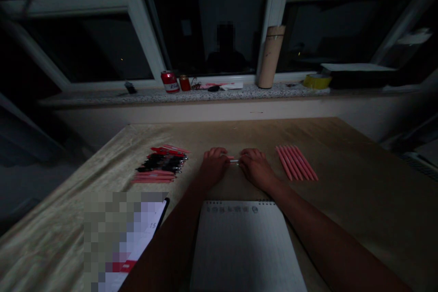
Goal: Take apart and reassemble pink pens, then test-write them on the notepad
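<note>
Pink pen [234, 161] between both hands [236, 166]

The room is dim. A cloth-covered table [359, 155] stands before a speckled stone windowsill [102, 96] under dark white-framed windows [137, 18]. On the sill stand a red can [170, 81], a tall cardboard tube [271, 56] and a yellow tape roll [316, 80].

A red can [170, 81], a tall cylinder [271, 56] and yellow tape [316, 80] stand on the windowsill [102, 96].
</note>
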`<state>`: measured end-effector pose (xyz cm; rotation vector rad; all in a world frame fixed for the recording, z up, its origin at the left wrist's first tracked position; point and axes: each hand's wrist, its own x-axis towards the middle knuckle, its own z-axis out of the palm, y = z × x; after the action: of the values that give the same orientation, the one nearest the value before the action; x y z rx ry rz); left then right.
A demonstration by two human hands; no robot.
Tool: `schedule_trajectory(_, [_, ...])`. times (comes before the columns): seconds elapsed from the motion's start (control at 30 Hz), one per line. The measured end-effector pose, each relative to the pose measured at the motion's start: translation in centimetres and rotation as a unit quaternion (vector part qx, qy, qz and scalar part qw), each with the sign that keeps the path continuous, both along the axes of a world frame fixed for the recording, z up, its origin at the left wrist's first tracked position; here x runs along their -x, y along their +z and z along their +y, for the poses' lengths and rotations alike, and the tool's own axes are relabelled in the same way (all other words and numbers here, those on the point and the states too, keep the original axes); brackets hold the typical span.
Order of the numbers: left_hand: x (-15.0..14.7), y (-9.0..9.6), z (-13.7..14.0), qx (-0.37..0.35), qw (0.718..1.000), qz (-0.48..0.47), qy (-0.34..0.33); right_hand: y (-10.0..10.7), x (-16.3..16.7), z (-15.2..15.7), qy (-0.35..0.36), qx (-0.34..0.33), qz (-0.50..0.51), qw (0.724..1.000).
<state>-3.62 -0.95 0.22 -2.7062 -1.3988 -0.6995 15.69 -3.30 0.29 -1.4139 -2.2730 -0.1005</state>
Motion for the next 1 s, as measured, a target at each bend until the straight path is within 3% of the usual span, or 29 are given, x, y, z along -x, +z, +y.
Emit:
schedule_trajectory(0.27, [-0.26, 0.39, -0.01, -0.001, 1.0, -0.011, -0.007, 0.19, 0.02, -0.16, 0.016, -0.018, 0.023, 0.999])
schedule_trajectory(1.0, [-0.57, 0.87, 0.03, 0.01, 0.999, -0.02, -0.03, 0.54, 0.15, -0.22, -0.023, -0.015, -0.004, 1.0])
